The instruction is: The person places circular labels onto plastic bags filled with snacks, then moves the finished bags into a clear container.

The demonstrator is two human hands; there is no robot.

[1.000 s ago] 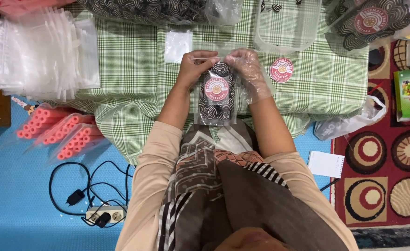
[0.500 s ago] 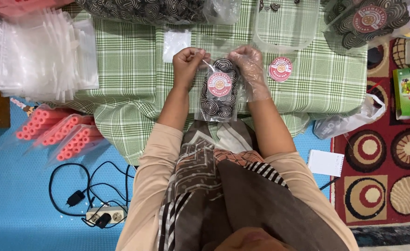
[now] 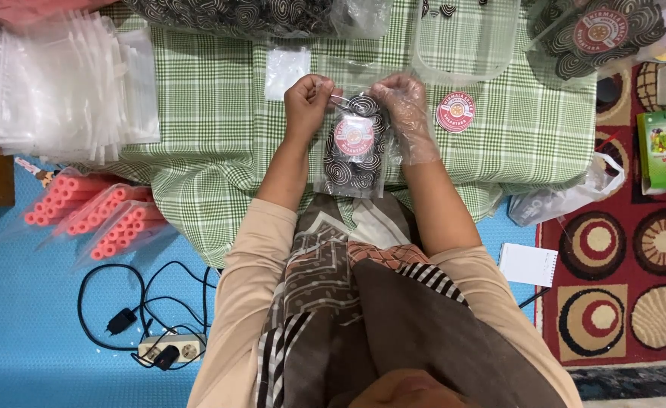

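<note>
I hold a clear pouch [image 3: 353, 155] of dark spiral-patterned snacks upright over a green checked cloth [image 3: 212, 128]. A round pink label sits on its front. My left hand [image 3: 308, 102], bare, pinches the pouch's top left corner. My right hand [image 3: 404, 109], in a thin clear plastic glove, pinches the top right corner. The pouch hangs between both hands, its lower end above my lap.
A stack of empty clear bags [image 3: 61, 83] lies at the left. Round pink sticker [image 3: 455, 112] lies right of my hand. A clear tray [image 3: 465, 45] and bags of the same snacks [image 3: 597, 34] sit at the top. Pink tube packs [image 3: 95, 215], a power strip [image 3: 168, 349] on blue floor.
My hands slid from the pouch's sides up to its top corners, and the pouch now hangs a little higher between them.
</note>
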